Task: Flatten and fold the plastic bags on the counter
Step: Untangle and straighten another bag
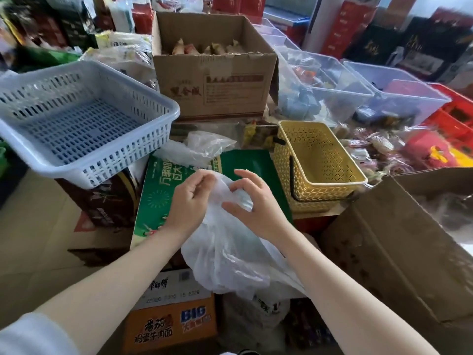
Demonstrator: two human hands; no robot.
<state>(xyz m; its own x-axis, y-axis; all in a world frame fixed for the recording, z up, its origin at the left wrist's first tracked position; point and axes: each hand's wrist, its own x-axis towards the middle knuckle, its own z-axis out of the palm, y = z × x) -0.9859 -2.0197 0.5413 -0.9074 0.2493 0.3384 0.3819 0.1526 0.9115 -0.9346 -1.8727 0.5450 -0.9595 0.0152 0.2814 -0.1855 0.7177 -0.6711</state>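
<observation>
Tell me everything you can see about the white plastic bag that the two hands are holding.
The white plastic bag is thin, translucent film, crumpled and not yet flattened. Its upper end is gathered between the left hand and the right hand, both gripping it with curled fingers. The rest hangs down loosely toward the person, over the near edge of a green box and above cartons below.

Work surface: green printed box [153, 201], lying flat, propped on other cartons.
On the green box: crumpled clear plastic bag [199, 147] at its far edge.
Left of it: dark brown carton [107, 201] carrying a pale blue slotted basket [84, 119].
Right of it: yellow lattice basket [317, 165], just beside.
Behind: open cardboard box [212, 67] with wrapped packets inside.
Below, near side: orange noodle carton [169, 321].
</observation>
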